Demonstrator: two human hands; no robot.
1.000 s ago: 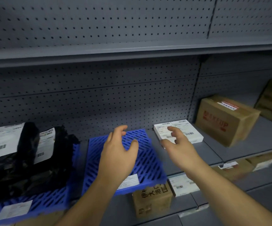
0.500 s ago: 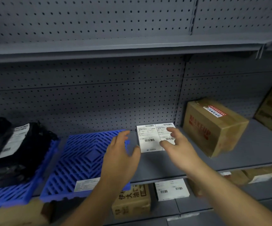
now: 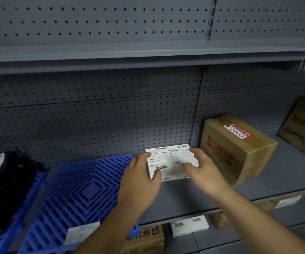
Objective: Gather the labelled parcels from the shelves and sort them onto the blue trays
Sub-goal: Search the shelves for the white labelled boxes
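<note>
Both hands sit on the white labelled parcel (image 3: pixel 170 163), a flat box lying on the grey shelf (image 3: pixel 184 197) with two barcode labels side by side on its top face. The left hand (image 3: pixel 140 182) covers the parcel's left edge, its fingers spread wide with the thumb tip resting on the top face near the front barcode; whether any finger has curled under the edge cannot be told. The right hand (image 3: pixel 203 171) lies over the parcel's right part, fingers loosely bent and splayed across the label, touching but not visibly clamping. Just to the left of the left hand a blue tray (image 3: pixel 78 189) with a slatted diamond pattern rests on the same shelf, a white sticker on its front edge. Further left of that, a second blue tray (image 3: pixel 5 237) carries a black bag (image 3: pixel 7 187) with a white label. To the right of the right hand stands a brown carton (image 3: pixel 237 149) printed in red, close beside the parcel, and beyond it another brown carton (image 3: pixel 303 129). Below the hands, on the lower shelf, lie a small white box (image 3: pixel 188 225) and a brown box (image 3: pixel 144 239) with dark characters
</note>
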